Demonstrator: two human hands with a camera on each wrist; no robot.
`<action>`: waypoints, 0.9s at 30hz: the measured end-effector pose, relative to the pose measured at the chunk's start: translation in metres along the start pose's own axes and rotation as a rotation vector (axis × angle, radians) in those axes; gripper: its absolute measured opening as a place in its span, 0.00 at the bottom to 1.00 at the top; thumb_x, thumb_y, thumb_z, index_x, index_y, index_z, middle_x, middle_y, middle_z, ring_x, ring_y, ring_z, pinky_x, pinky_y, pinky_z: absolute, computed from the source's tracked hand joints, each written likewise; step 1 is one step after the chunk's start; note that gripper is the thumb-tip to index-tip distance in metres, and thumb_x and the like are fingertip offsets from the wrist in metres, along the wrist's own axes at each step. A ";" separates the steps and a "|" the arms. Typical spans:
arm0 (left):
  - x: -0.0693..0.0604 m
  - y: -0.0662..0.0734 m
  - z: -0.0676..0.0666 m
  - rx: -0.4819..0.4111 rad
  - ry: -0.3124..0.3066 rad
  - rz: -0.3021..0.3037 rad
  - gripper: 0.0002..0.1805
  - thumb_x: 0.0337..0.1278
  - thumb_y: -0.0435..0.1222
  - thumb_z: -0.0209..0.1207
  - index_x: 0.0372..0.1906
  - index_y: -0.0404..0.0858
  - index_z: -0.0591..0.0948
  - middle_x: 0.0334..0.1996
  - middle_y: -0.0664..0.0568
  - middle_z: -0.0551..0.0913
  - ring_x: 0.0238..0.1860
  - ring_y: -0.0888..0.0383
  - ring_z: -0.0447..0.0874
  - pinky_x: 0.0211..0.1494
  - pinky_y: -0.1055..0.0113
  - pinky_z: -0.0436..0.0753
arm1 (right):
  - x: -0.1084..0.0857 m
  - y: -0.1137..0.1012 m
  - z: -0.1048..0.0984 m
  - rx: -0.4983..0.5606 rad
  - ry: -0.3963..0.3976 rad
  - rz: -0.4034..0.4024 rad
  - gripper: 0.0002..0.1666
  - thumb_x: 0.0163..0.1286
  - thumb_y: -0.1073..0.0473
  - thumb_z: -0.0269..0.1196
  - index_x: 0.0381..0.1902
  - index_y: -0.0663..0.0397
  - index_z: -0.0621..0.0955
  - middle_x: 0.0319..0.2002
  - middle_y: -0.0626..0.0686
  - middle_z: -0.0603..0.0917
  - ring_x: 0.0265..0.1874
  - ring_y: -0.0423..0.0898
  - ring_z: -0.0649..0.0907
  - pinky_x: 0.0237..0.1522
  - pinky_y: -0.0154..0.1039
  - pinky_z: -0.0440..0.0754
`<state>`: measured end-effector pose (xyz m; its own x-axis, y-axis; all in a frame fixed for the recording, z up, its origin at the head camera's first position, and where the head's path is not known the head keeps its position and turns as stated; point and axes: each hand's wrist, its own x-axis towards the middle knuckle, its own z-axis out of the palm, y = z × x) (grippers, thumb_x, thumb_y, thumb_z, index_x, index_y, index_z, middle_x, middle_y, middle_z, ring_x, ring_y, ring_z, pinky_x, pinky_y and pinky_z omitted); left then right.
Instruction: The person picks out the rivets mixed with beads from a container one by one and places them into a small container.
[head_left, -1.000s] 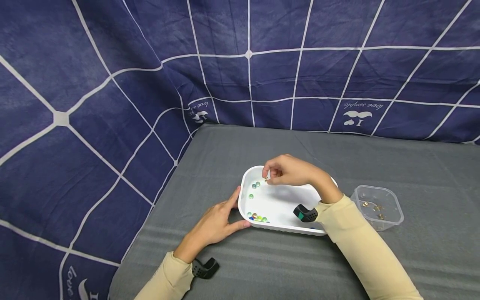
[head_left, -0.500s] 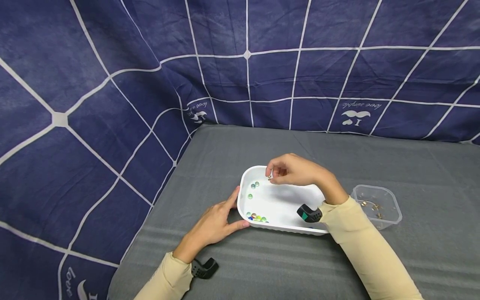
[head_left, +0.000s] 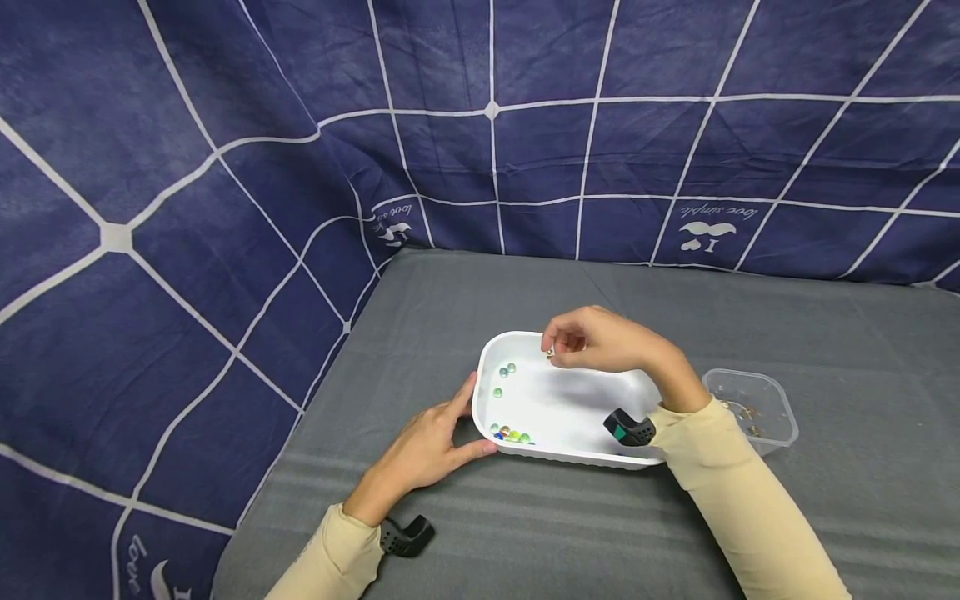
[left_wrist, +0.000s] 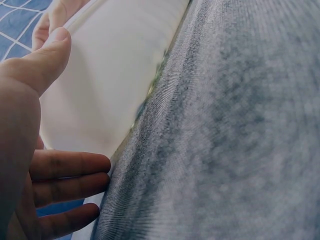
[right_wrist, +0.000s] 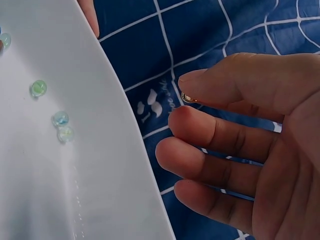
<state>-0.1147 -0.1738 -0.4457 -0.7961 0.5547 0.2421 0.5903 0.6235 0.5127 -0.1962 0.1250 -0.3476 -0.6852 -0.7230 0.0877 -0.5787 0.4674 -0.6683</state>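
Note:
My right hand (head_left: pixel 596 340) is over the far side of the white tray (head_left: pixel 573 408). Its thumb and index finger pinch a small shiny gold thumbtack (right_wrist: pixel 187 98), mostly covered by the fingertips. In the right wrist view the other fingers are loosely bent beside the tray's rim. My left hand (head_left: pixel 431 442) rests against the tray's near left corner, thumb along the front and straight fingers along the side. Several glass marbles (head_left: pixel 514 436) lie in that corner. A green marble (head_left: pixel 498 392) and two pale marbles (head_left: pixel 504 372) lie further back on the left.
Right of the tray stands a clear plastic box (head_left: pixel 783 417) holding several small gold pieces (head_left: pixel 750 412). My right sleeve partly hides it. Grey cloth (head_left: pixel 465 292) covers the table. A blue curtain (head_left: pixel 540 150) with white lines hangs behind and at the left.
My right hand has moved to the right over the tray, with the gold thumbtack between its fingertips. The left hand stays at the tray's corner.

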 end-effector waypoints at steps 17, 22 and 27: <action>-0.001 -0.003 0.002 -0.002 0.011 0.020 0.53 0.57 0.52 0.67 0.77 0.31 0.52 0.51 0.50 0.85 0.54 0.52 0.82 0.56 0.53 0.79 | -0.018 0.004 -0.010 -0.041 0.024 0.015 0.05 0.65 0.67 0.65 0.38 0.55 0.84 0.27 0.41 0.80 0.29 0.40 0.80 0.37 0.37 0.81; -0.001 -0.003 0.002 0.003 0.017 0.027 0.53 0.57 0.52 0.67 0.77 0.32 0.52 0.51 0.50 0.85 0.52 0.51 0.83 0.54 0.52 0.79 | -0.024 0.003 -0.013 -0.050 0.029 0.014 0.05 0.65 0.68 0.64 0.38 0.55 0.84 0.27 0.41 0.81 0.29 0.39 0.80 0.38 0.37 0.82; -0.001 -0.002 0.002 0.004 0.021 0.022 0.53 0.57 0.53 0.66 0.77 0.32 0.53 0.51 0.49 0.85 0.53 0.50 0.82 0.55 0.51 0.79 | -0.032 0.003 -0.015 -0.035 0.033 0.034 0.05 0.66 0.68 0.64 0.39 0.57 0.84 0.27 0.42 0.80 0.30 0.40 0.80 0.38 0.37 0.82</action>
<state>-0.1147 -0.1753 -0.4485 -0.7854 0.5566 0.2710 0.6084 0.6133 0.5037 -0.1831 0.1573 -0.3414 -0.7190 -0.6891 0.0900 -0.5692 0.5096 -0.6452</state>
